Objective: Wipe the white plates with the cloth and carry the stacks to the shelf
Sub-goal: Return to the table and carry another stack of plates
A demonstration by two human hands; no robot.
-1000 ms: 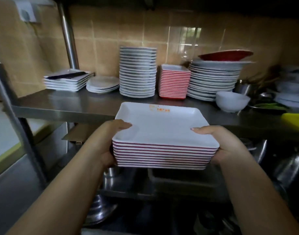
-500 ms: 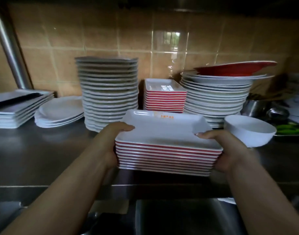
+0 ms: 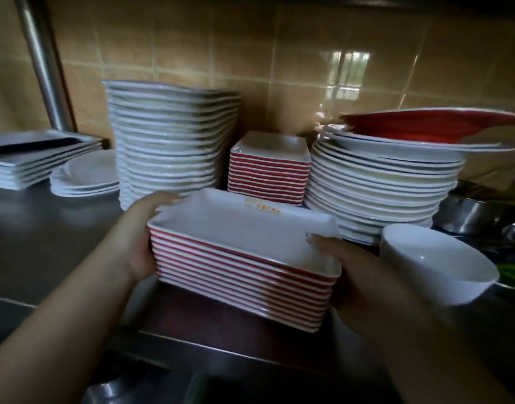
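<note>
A stack of square white plates with red undersides (image 3: 244,258) is held over the front of the steel shelf (image 3: 46,228), tilted down toward the right. My left hand (image 3: 142,234) grips its left side, thumb on the top rim. My right hand (image 3: 346,272) grips its right side, thumb over the top plate's edge. A smaller stack of the same red-and-white square plates (image 3: 269,170) stands just behind it against the tiled wall. No cloth is in view.
A tall stack of white plates (image 3: 168,144) stands at the back left, a wide stack of round plates (image 3: 381,182) topped by a red dish (image 3: 431,123) at the back right. A white bowl (image 3: 437,263) sits close by my right hand. Flat plates (image 3: 37,158) lie far left.
The held stack has come forward over the shelf, closer to the stacks by the wall, and now tilts down to the right. Both hands keep their grip.
</note>
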